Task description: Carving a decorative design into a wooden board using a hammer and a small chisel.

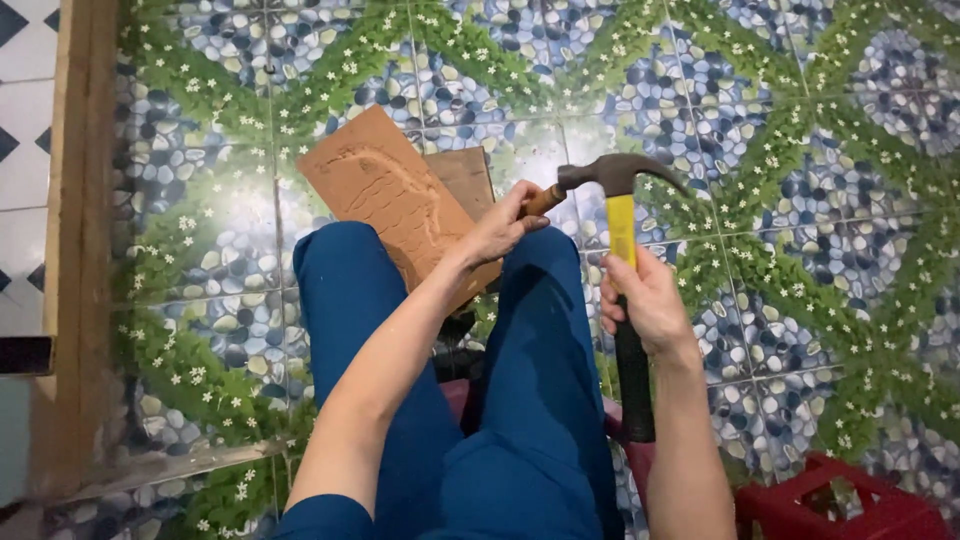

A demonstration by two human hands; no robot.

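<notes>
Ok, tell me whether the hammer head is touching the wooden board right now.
No, the hammer head hangs clear of the wooden board, beside the left hand.

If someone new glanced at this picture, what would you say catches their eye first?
Probably the claw hammer with its yellow shaft, gripped mid-frame by the right hand. Next, the carved wooden board resting against blue-trousered knees, where the left hand holds a wooden-handled tool. The pebble-and-flower floor tiles fill everything behind.

chisel blade hidden behind left hand
</notes>
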